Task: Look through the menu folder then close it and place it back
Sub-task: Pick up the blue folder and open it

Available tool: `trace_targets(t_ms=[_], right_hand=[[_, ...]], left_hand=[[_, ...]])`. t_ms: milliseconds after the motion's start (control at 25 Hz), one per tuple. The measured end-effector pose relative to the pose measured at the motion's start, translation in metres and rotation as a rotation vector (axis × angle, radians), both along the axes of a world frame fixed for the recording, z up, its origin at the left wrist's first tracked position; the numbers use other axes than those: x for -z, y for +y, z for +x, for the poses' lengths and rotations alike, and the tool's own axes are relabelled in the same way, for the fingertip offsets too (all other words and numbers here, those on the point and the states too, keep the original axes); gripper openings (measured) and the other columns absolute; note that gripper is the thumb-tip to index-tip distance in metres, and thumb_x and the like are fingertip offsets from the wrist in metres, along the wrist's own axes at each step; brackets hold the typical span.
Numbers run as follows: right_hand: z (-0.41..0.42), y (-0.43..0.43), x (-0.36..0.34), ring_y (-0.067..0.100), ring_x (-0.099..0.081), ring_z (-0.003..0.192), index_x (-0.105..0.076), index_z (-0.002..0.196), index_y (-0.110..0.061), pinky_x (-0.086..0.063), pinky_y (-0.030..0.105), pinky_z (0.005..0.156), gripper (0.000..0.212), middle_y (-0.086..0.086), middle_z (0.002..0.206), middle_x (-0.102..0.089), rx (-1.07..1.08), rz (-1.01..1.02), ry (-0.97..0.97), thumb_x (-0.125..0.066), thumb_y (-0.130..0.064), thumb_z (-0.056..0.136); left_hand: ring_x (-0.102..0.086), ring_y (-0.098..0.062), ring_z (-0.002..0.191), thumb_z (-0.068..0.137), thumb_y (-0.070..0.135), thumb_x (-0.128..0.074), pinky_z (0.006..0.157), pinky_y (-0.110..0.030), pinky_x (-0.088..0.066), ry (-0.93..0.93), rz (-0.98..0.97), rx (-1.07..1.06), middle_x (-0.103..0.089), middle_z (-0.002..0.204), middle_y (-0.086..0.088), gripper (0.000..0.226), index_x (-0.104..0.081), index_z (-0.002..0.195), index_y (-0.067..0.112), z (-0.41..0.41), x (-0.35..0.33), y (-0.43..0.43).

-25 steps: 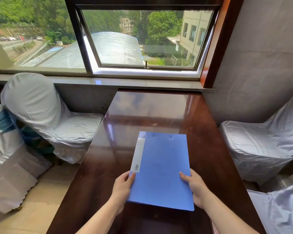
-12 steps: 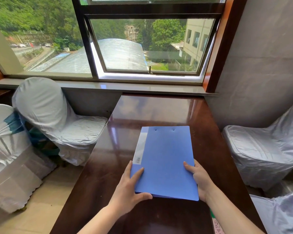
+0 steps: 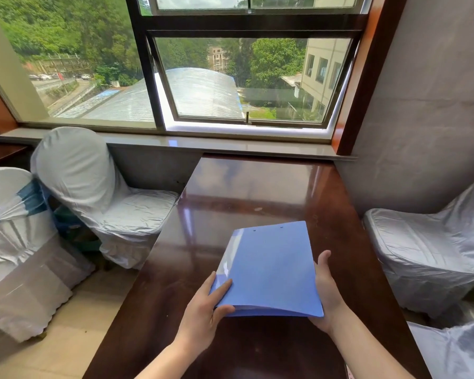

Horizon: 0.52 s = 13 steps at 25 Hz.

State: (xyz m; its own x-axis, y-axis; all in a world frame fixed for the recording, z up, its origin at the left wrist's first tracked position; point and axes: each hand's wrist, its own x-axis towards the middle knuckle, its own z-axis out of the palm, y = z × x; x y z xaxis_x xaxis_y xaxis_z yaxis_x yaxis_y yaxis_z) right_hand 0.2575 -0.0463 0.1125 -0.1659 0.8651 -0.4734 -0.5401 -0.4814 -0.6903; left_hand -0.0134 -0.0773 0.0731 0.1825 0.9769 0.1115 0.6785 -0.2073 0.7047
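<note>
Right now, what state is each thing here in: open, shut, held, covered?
Blue folder: shut, near edge lifted, cover bowing.
Left hand: gripping the folder's near left corner.
Right hand: supporting its right edge.
Window: tilted open.
Chairs: covered in white cloth.

Dark glossy wooden table [image 3: 257, 192], long, far end butting against wall under window sill. Top reflects window light. Blue folder [image 3: 268, 269] on near half, closed, near edge lifted off wood; far edge low, contact with table unclear.
</note>
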Motion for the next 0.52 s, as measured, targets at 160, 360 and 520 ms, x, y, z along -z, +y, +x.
trace_targets(t_ms=[160, 360, 520], right_hand=[[-0.001, -0.005, -0.003, 0.04, -0.061, 0.126, -0.061, 0.137, -0.025, -0.05, 0.049, 0.102, 0.094, 0.016, 0.138, -0.065, 0.014, 0.011, 0.117, -0.023, -0.088, 0.079], [-0.004, -0.008, -0.02, 0.041, -0.059, 0.122, -0.051, 0.146, -0.018, -0.055, 0.052, 0.092, 0.073, 0.016, 0.139, -0.06, -0.019, 0.062, 0.242, -0.053, -0.064, 0.089], [0.001, -0.011, -0.023, 0.045, -0.069, 0.11, -0.064, 0.135, -0.016, -0.057, 0.053, 0.087, 0.054, 0.022, 0.127, -0.07, -0.101, 0.01, 0.185, -0.056, -0.051, 0.095]], left_hand=[[-0.039, -0.032, 0.14, 0.089, 0.058, -0.045, 0.114, -0.034, -0.03, -0.056, 0.059, -0.033, -0.036, 0.153, -0.02, 0.065, -0.06, 0.132, 0.011, 0.003, -0.011, -0.01], [-0.045, -0.034, 0.135, 0.089, 0.053, -0.044, 0.112, -0.045, -0.039, -0.13, 0.094, -0.06, -0.042, 0.149, -0.021, 0.06, -0.064, 0.126, 0.01, 0.005, -0.018, -0.014], [-0.05, -0.031, 0.133, 0.09, 0.037, -0.051, 0.108, -0.028, -0.039, -0.197, 0.135, -0.089, -0.046, 0.147, -0.018, 0.045, -0.065, 0.126, 0.012, -0.001, -0.018, -0.012]])
